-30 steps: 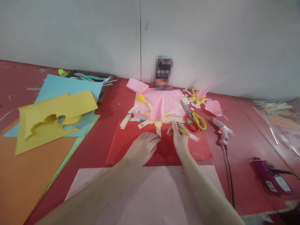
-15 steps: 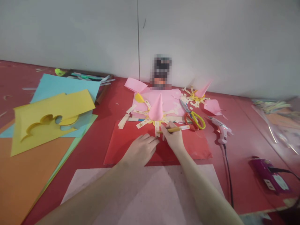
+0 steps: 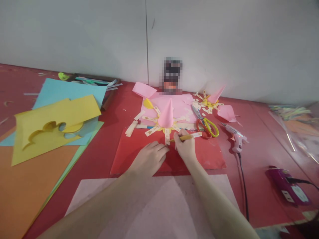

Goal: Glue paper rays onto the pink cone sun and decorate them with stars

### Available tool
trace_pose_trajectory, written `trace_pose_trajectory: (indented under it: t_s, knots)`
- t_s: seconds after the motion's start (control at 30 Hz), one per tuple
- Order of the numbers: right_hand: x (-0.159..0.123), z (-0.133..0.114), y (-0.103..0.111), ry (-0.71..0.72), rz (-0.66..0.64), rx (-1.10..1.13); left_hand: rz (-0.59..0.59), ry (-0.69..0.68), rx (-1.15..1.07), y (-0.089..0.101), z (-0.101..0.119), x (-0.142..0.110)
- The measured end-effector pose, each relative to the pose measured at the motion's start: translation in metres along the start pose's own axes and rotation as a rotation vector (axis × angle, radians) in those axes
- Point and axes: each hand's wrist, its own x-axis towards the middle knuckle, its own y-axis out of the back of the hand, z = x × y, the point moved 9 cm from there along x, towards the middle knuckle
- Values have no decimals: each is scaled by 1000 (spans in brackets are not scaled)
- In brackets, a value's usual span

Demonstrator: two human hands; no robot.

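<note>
My right hand (image 3: 184, 147) grips a yellow pen (image 3: 187, 136), its tip on a cream paper strip (image 3: 167, 136) that sticks out from under a pink paper cone (image 3: 166, 114). My left hand (image 3: 149, 157) lies on the red paper sheet (image 3: 211, 152), fingers loosely together, fingertips at the strip's lower end. More cream strips with star marks fan out around the cone over a yellow base.
Red-and-yellow scissors (image 3: 206, 126) and a glue gun (image 3: 235, 136) with its cord lie to the right. Another pink cone (image 3: 216, 94) and pink scraps sit behind. Yellow (image 3: 54, 126), blue and orange sheets are stacked at left. A pink sheet (image 3: 149, 205) lies near me; a purple device (image 3: 286, 186) sits far right.
My right hand swung the pen from pointing right and down to lying nearly level, bringing its tip onto the strip below the cone. My left hand stayed put.
</note>
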Motion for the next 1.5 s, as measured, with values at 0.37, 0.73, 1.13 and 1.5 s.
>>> trace_pose_trajectory:
  t_s: [0.37, 0.73, 1.13, 1.5]
  knots:
    - [1, 2, 1, -17, 3, 5, 7, -36, 37, -2, 2, -1]
    - [0, -2, -8, 24, -92, 33, 17, -38, 39, -2, 2, -1]
    - [-1, -2, -9, 13, -110, 66, -12, -27, -3, -3, 1, 0]
    - [0, -2, -10, 15, -120, 52, -21, -5, -29, -3, 0, 0]
